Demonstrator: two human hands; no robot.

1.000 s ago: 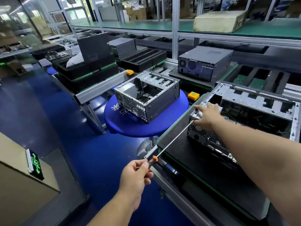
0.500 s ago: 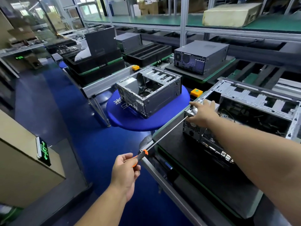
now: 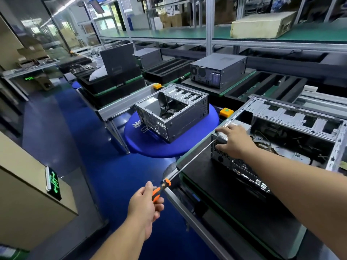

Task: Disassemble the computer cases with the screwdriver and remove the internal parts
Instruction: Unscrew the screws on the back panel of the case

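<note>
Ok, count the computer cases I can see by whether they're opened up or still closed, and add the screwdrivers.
Open computer cases: 2, the near case under the right hand and the one on the blue table
Closed computer cases: 1
Screwdrivers: 1, in the left hand
Total: 4

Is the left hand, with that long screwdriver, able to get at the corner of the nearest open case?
Probably yes. The left hand grips the screwdriver, whose tip already meets the case corner beside the right hand; nothing blocks the shaft.
</note>
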